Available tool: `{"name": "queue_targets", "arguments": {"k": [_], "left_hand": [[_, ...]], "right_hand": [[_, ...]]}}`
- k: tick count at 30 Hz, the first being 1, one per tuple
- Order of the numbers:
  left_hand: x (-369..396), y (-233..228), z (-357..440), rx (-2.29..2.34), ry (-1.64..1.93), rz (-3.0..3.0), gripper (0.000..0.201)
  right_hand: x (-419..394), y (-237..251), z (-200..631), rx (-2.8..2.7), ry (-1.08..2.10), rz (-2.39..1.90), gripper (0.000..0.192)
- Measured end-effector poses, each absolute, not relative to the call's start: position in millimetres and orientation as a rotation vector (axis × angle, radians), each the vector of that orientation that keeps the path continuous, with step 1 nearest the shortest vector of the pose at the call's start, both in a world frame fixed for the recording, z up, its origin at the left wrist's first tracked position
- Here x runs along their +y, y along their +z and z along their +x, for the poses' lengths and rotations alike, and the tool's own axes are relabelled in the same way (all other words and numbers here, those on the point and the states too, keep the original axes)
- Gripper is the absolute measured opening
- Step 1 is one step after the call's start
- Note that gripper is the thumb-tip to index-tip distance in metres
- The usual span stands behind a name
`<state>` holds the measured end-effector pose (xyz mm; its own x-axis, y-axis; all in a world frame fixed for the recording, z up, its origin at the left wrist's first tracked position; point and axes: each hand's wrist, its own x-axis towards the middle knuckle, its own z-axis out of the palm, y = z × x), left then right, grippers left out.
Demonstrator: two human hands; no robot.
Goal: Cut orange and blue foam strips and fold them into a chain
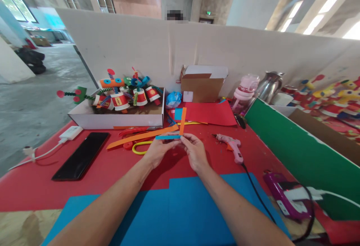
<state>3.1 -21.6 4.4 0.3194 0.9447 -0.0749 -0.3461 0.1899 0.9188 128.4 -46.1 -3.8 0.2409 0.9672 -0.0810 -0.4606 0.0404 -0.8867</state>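
Above the red tabletop, my left hand (159, 150) is closed on a blue paper strip (168, 137) that lies level. My right hand (194, 150) pinches the spot where an orange paper strip (183, 120) meets the blue one. The orange strip stands upright, so the two form a corner. Behind my left hand lie a longer orange strip (135, 139) and scissors with a yellow handle (138, 148). To the right of my right hand rests a pink glue gun (232, 144), its black cord running toward the front.
A white box (118, 121) with several paper-cup figures stands at the back left. A black phone (81, 158) lies at left. Blue sheets (194, 204) cover the front. Red paper (209, 113), a pink bottle (244, 92), a green-sided box (298, 159) and a purple power strip (284, 193) are around.
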Motion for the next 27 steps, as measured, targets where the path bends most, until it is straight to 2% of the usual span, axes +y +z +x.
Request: {"name": "queue_targets", "arguments": {"k": [10,27], "left_hand": [[-19.5,2.3,2.9,0.936,1.135,1.031,0.03],[-17.1,0.6,0.1,1.099,1.1,1.241,0.02]], "right_hand": [[-48.6,0.0,131.6,-0.782,1.338,-1.04,0.029],[-47.2,-1.3,135.8,-0.885,1.234,-1.183,0.029]]}}
